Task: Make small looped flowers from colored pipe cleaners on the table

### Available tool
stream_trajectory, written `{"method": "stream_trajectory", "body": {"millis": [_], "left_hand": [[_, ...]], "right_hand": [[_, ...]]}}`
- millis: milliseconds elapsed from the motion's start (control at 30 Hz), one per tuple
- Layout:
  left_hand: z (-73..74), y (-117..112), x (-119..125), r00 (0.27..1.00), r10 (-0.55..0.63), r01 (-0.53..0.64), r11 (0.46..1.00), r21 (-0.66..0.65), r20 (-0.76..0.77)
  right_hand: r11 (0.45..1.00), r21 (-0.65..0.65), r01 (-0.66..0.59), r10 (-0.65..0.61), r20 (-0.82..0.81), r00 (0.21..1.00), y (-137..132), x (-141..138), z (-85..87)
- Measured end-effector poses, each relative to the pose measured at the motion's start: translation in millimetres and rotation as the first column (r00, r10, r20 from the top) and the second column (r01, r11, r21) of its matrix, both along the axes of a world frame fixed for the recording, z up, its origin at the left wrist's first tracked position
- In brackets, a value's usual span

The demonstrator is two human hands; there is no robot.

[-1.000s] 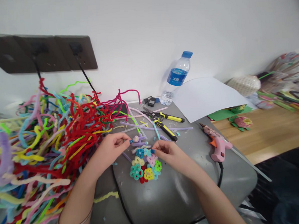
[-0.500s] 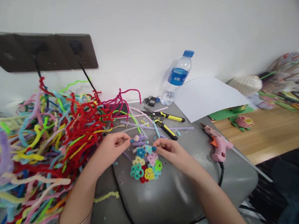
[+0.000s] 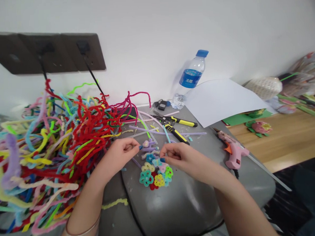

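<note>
My left hand (image 3: 121,152) pinches a small pale coiled pipe-cleaner piece (image 3: 145,144) between thumb and fingertips. My right hand (image 3: 178,156) is curled just right of it, its fingers pinched over the top of a cluster of small pipe-cleaner flowers (image 3: 155,172) in teal, yellow, pink, green and red. The flowers lie on a grey padded surface (image 3: 183,204). What the right fingers grip is too small to make out.
A big tangle of coloured pipe cleaners (image 3: 48,145) fills the left. Yellow-handled pliers (image 3: 175,126) and loose lilac stems lie behind the hands. A pink glue gun (image 3: 234,151), a water bottle (image 3: 188,79), white paper (image 3: 222,100) and a wooden table (image 3: 282,139) are to the right.
Both hands have stayed close over the flower cluster. The right hand's fingers have lifted slightly and curled more. The view has shifted a little.
</note>
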State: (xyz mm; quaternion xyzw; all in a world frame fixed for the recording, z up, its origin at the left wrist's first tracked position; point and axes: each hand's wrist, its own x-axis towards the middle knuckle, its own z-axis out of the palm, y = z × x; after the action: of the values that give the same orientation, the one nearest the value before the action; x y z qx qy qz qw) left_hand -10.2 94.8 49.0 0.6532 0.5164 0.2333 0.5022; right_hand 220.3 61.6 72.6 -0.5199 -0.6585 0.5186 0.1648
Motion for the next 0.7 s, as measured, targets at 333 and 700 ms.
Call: {"method": "stream_trajectory", "body": {"millis": [333,700], "left_hand": [[1.1,1.0,0.6,0.999,0.004,-0.003,1.000,0.007,-0.039],[1.0,0.8,1.1,0.999,0.017,-0.017,1.000,-0.008,-0.036]], "right_hand": [[0.991,0.016,-0.134,0.130,0.158,0.979,-2.5,-4.9,-3.9],[0.990,0.049,-0.129,0.094,0.444,0.891,1.7,-21.3,7.4]]}}
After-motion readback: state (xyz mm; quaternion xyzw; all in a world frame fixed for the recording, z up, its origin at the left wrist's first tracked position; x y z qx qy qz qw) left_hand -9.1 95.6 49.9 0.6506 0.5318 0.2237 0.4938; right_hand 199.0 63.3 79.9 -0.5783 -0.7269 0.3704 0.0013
